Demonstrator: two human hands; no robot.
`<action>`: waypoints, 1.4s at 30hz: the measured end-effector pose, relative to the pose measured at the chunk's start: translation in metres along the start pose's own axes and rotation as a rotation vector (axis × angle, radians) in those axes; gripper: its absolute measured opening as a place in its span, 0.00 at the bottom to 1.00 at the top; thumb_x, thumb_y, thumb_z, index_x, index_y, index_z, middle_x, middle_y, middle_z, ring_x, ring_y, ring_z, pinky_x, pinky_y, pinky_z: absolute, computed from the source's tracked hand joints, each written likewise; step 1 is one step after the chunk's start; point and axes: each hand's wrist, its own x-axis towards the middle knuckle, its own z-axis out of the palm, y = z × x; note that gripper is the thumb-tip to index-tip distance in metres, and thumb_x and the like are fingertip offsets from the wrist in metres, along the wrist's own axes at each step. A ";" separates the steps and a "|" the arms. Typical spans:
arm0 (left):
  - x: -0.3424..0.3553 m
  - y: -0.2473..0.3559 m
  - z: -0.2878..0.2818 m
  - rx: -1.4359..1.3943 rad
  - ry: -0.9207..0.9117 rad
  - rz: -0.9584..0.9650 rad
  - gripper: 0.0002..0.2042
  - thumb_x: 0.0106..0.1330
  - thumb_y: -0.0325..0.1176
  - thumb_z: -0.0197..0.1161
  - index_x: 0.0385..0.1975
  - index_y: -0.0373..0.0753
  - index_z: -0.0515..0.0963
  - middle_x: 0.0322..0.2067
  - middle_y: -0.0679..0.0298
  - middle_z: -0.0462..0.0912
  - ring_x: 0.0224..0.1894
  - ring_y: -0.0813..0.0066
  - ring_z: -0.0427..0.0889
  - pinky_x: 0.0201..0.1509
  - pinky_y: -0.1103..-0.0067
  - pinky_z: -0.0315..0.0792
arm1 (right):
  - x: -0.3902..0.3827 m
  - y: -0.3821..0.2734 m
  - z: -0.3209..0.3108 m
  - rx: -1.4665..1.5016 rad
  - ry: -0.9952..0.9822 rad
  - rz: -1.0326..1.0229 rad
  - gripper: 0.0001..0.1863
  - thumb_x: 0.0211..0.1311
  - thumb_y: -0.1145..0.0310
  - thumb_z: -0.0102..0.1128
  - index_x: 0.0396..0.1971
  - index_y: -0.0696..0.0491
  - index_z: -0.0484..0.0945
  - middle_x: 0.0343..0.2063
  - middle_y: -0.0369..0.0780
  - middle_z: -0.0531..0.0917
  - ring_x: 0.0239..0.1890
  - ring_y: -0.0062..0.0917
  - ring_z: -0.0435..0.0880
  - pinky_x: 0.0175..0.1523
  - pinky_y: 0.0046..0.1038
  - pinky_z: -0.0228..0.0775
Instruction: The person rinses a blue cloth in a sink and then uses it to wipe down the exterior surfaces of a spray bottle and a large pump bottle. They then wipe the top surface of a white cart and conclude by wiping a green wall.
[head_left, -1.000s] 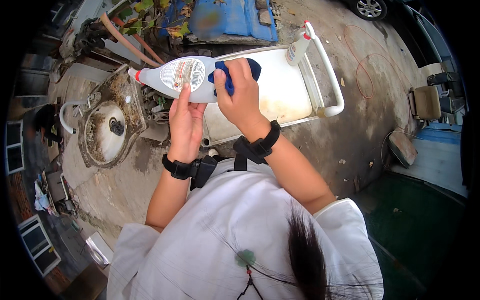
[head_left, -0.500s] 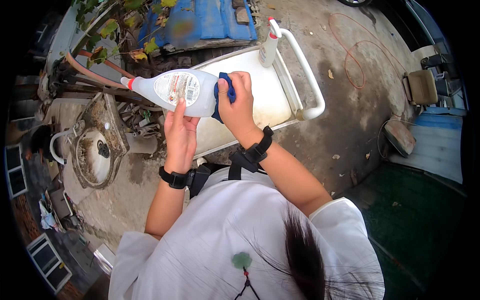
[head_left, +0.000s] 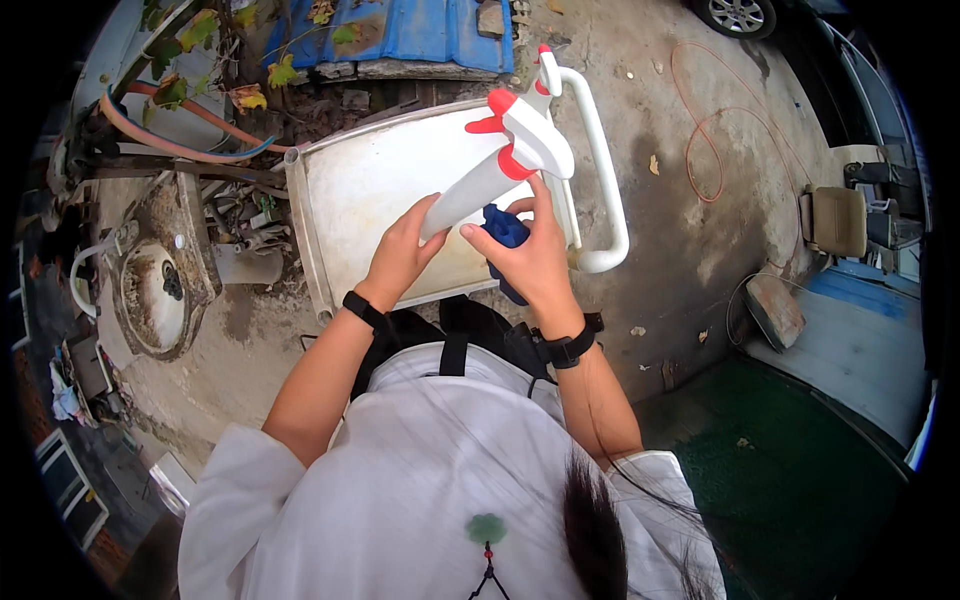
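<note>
A white spray bottle [head_left: 468, 192] with a red-and-white trigger head is tilted above the white cart top [head_left: 355, 205], its head pointing up and to the right. My left hand [head_left: 402, 252] is closed round the bottle's base end. In my right hand [head_left: 537, 255] a crumpled dark blue cloth [head_left: 506, 230] is gripped, close beside the bottle, with fingers reaching toward its neck. Whether the cloth touches the bottle I cannot tell. Behind the trigger head, a second spray bottle [head_left: 547, 75] shows only in part, at the cart's far right end.
The cart's white tubular handle [head_left: 612, 190] curves round its right side. To the left stands a dirty washbasin [head_left: 160, 290]. Blue metal sheeting [head_left: 400, 40] lies beyond the cart. An orange hose [head_left: 700, 140] coils on the concrete at the right, near a car wheel [head_left: 738, 14].
The bottle has turned from lying sideways, head left, to slanting with its head up and right. My left hand now grips the base end; the cloth has moved right with my right hand.
</note>
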 end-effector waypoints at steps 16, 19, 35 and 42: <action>-0.037 -0.058 0.042 0.010 -0.228 -0.175 0.24 0.56 0.31 0.62 0.53 0.34 0.64 0.49 0.47 0.73 0.51 0.50 0.72 0.54 0.67 0.68 | 0.073 0.058 0.019 -0.269 0.144 0.050 0.26 0.42 0.54 0.70 0.33 0.63 0.77 0.24 0.45 0.81 0.28 0.33 0.81 0.35 0.31 0.71; -0.075 -0.086 0.021 0.030 -0.154 -0.307 0.22 0.56 0.29 0.61 0.51 0.34 0.65 0.47 0.47 0.75 0.49 0.50 0.74 0.52 0.67 0.69 | 0.109 0.077 0.036 -0.329 0.149 -0.001 0.24 0.40 0.56 0.71 0.33 0.60 0.79 0.26 0.45 0.82 0.29 0.36 0.82 0.38 0.32 0.72; -0.211 -0.115 -0.008 -0.145 0.100 -0.823 0.19 0.55 0.29 0.64 0.46 0.36 0.68 0.40 0.52 0.79 0.46 0.58 0.79 0.50 0.71 0.72 | 0.213 0.115 0.056 -0.569 -0.005 0.005 0.30 0.37 0.58 0.71 0.40 0.58 0.72 0.33 0.49 0.81 0.40 0.43 0.80 0.47 0.38 0.71; -0.216 -0.116 -0.027 -0.234 0.102 -0.853 0.19 0.56 0.28 0.63 0.48 0.35 0.68 0.42 0.51 0.79 0.49 0.60 0.77 0.52 0.72 0.71 | 0.140 0.100 0.056 -0.425 0.124 0.029 0.32 0.44 0.58 0.72 0.39 0.61 0.64 0.31 0.43 0.72 0.35 0.33 0.75 0.47 0.31 0.68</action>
